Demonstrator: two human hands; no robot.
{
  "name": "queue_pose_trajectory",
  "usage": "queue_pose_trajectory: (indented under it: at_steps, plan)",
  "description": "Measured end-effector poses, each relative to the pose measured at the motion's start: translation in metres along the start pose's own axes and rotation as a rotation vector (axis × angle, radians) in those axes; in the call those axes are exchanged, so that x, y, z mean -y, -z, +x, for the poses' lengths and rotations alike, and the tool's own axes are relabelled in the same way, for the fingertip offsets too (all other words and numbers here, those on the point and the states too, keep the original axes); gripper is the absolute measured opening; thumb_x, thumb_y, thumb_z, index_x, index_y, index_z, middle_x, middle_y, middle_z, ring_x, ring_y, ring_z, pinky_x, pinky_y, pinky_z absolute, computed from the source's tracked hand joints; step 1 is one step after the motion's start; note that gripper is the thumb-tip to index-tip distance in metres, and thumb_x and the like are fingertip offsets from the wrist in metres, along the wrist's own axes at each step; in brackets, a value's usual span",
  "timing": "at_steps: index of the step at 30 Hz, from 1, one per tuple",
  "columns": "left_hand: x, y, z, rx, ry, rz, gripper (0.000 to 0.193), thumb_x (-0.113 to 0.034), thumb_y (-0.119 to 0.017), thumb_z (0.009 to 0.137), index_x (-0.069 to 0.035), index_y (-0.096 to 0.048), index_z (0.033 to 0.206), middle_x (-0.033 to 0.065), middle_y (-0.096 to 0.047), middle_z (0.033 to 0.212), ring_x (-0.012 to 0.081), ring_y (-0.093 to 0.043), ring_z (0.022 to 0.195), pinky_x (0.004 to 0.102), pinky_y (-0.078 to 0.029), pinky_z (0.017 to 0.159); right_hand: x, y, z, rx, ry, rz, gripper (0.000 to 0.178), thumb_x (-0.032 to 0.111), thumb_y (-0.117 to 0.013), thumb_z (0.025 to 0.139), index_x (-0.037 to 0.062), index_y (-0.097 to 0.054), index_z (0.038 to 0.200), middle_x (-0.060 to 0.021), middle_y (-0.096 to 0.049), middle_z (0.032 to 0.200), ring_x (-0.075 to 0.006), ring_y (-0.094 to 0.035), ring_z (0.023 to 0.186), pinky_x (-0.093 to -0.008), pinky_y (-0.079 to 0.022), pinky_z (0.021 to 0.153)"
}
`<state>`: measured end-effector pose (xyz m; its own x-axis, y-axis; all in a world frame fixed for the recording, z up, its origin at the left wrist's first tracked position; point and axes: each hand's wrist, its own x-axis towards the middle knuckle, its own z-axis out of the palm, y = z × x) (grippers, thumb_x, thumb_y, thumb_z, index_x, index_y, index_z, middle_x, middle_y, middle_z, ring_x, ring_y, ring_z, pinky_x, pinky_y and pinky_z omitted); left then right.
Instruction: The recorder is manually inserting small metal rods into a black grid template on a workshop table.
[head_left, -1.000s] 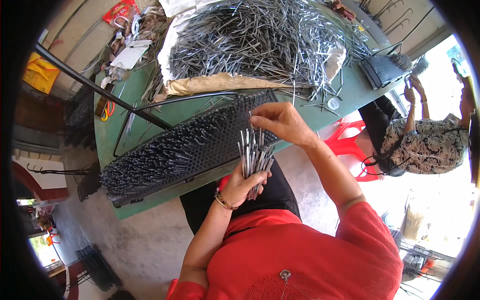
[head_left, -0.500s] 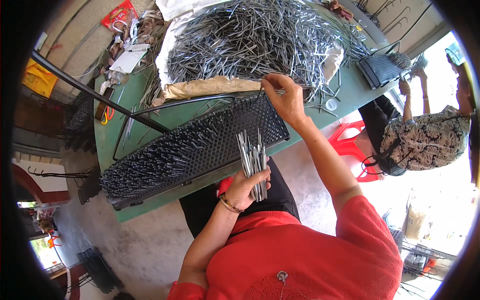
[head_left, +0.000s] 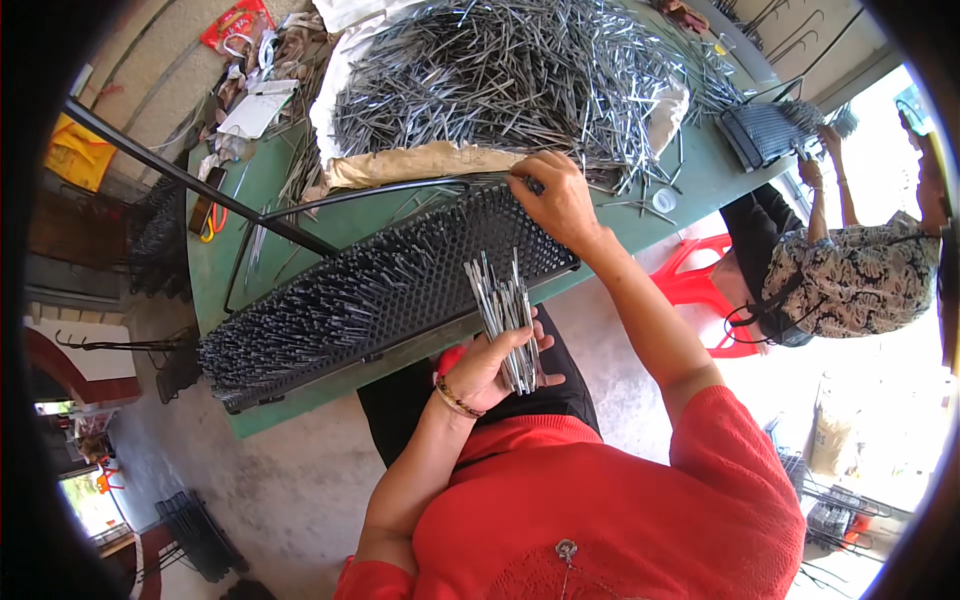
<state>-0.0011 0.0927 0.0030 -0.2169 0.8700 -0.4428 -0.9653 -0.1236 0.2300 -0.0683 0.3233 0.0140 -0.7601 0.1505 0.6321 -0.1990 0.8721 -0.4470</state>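
Note:
A bundle of thin metal rods [head_left: 507, 318] stands upright in my left hand [head_left: 486, 366], whose fingers wrap round its lower part. My right hand [head_left: 562, 203] is bent over the far right corner of a long black perforated rack [head_left: 455, 268]. Its fingertips are pinched together against the holes there; what they hold is hidden. Dense rows of rods [head_left: 300, 325] stick up from the rack's left and middle. Bare holes show toward its right, just beyond the bundle. A thin black metal frame [head_left: 290, 232] rises from the rack's back.
Behind the rack, a big heap of loose rods [head_left: 500, 90] lies on a pale sack on the green table [head_left: 225, 265]. Orange-handled scissors [head_left: 212, 224] lie at left, a small clear cap [head_left: 663, 201] at right. Another person [head_left: 850, 270] works at a similar rack [head_left: 755, 132], near a red stool [head_left: 695, 270].
My right hand has shifted slightly down and left, its fingertips now against the rack's holes instead of holding a thin rod above them. The left hand's bundle has tilted and moved up slightly.

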Motion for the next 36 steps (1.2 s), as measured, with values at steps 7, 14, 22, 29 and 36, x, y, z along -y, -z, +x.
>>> queue_pose_trajectory:
  at_steps: [7, 14, 22, 29, 36]
  plan:
    - [-0.001, 0.004, -0.001, -0.002, -0.023, 0.042, 0.029, -0.013, -0.058, 0.09, -0.015, -0.051, 0.118, -0.0004, -0.055, 0.1, 0.0205, -0.053, 0.108, 0.0667, -0.046, 0.086, 0.046, 0.047, -0.014, 0.326, -0.411, 0.31, 0.026, 0.024, -0.072, 0.08, -0.0001, -0.067, 0.089, -0.0104, -0.064, 0.072, -0.0204, -0.062, 0.066, -0.0329, -0.048, 0.061]
    - [-0.002, -0.001, 0.0, 0.024, -0.009, 0.131, 0.03, -0.011, -0.056, 0.09, -0.015, -0.05, 0.119, 0.0008, -0.055, 0.101, 0.0223, -0.052, 0.114, 0.064, -0.048, 0.085, 0.044, 0.046, -0.045, 0.614, -0.694, 0.883, 0.022, 0.017, -0.067, 0.087, -0.0038, -0.067, 0.094, -0.0033, -0.066, 0.078, -0.0066, -0.059, 0.073, -0.0248, -0.049, 0.064]
    - [-0.002, 0.001, -0.001, 0.048, 0.019, 0.083, 0.03, -0.012, -0.056, 0.091, -0.015, -0.05, 0.12, 0.0019, -0.056, 0.1, 0.0229, -0.054, 0.112, 0.065, -0.047, 0.087, 0.047, 0.047, -0.04, 0.685, -0.671, 0.962, 0.017, 0.01, -0.065, 0.088, -0.0042, -0.064, 0.097, -0.0039, -0.066, 0.085, -0.0057, -0.058, 0.08, -0.0221, -0.049, 0.071]
    - [-0.002, 0.001, 0.002, 0.007, 0.009, 0.112, 0.034, -0.013, -0.059, 0.089, -0.013, -0.05, 0.122, 0.0026, -0.059, 0.098, 0.0177, -0.059, 0.095, 0.0561, -0.052, 0.084, 0.03, 0.062, -0.012, 0.377, -0.569, 0.826, 0.019, 0.014, -0.065, 0.087, -0.0035, -0.064, 0.095, -0.0021, -0.064, 0.077, -0.0063, -0.056, 0.07, -0.0236, -0.046, 0.064]
    - [-0.001, -0.001, 0.003, -0.085, 0.008, 0.191, 0.04, -0.015, -0.06, 0.09, -0.012, -0.047, 0.128, 0.0025, -0.06, 0.098, 0.0134, -0.06, 0.085, 0.0388, -0.056, 0.072, 0.006, 0.055, 0.02, 0.027, -0.414, 0.399, 0.014, 0.011, -0.063, 0.088, -0.0005, -0.064, 0.097, -0.0021, -0.065, 0.081, -0.0059, -0.058, 0.077, -0.0226, -0.046, 0.07]
